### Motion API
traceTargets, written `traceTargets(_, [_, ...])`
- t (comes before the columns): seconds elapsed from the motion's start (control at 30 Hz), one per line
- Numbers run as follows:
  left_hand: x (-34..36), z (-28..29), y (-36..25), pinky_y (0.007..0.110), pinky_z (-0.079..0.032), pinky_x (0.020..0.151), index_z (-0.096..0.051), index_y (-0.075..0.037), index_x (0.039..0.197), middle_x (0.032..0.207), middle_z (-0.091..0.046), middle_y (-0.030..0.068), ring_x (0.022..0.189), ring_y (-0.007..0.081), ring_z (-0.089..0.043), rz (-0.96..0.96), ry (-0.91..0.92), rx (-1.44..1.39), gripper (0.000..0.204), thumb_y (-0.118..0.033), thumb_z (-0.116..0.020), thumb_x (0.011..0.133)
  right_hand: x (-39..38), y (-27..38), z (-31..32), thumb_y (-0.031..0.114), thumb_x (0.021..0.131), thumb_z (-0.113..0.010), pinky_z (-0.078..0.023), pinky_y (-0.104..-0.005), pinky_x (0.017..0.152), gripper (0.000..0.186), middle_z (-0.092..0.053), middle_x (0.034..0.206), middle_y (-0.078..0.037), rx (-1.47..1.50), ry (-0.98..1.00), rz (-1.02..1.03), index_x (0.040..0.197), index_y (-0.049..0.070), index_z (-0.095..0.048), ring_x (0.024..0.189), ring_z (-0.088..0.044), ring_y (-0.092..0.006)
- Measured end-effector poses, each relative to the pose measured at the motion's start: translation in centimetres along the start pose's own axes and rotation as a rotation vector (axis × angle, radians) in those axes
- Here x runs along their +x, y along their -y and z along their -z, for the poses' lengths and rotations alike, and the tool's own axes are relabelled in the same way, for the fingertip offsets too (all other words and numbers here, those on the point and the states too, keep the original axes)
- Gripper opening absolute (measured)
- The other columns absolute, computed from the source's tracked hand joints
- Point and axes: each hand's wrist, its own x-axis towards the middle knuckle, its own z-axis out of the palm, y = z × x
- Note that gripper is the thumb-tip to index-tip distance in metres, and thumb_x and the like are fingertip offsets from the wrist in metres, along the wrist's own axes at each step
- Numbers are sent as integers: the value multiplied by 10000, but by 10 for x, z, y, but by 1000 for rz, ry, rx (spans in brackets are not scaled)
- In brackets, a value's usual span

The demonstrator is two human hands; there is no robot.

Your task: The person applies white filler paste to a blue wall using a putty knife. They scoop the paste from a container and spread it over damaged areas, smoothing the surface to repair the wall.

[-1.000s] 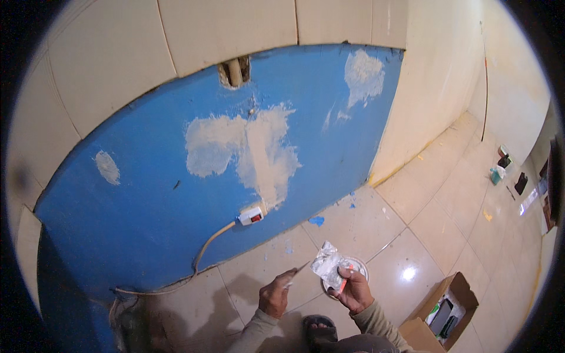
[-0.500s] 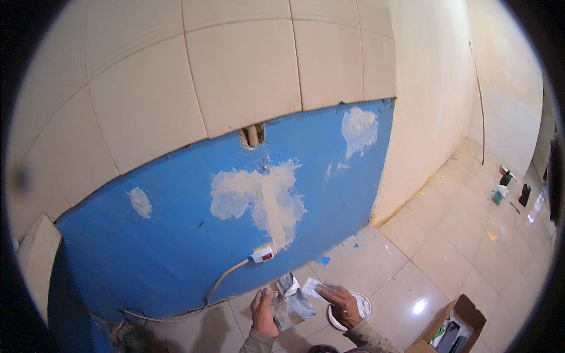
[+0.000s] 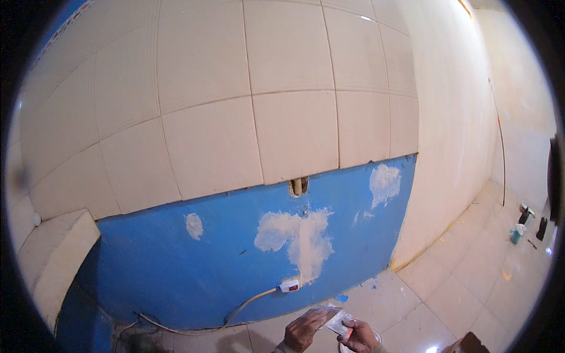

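My left hand and my right hand meet at the lower edge of the view, above the tiled floor. Between them is a grey metal putty knife; my left hand's fingers are closed on its left side. My right hand is curled under the blade's right end, where a small red part shows. The rim of a white tub peeks out beside that hand. Both hands are just below a white socket on the blue wall.
White filler patches mark the blue wall. A cable runs from the socket down to the floor at the left. A pipe stub shows in a notch under the cream tiles. Small bottles stand at the far right, a cardboard box at the bottom right.
The view has tilted up the wall, so my hands have slid to the lower edge. They have come together around the putty knife, and the tub is now mostly hidden.
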Motion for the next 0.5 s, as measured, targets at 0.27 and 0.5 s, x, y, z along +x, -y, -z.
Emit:
traceTargets(0.27, [-55,-16,85,436,-535,833,-409,-117,1394,1153,-637,137,964,319,-644,659,-123,-399,537,-329,-616,946,-17,19,-84,92,883,-587,-567,-405,783,297,-639,1107,-147,-421,123,482,1161,-14,-572,941,-643,-282])
traceTargets(0.5, [16,18,38,349,-531,777,-651,-21,1090,959,-673,55,911,196,-641,1094,-153,-1110,305,-285,-618,940,-16,6,-117,533,871,-549,-267,-522,1115,693,-503,1406,-180,-1998,276,1020,1385,71,-511,1336,-421,-404])
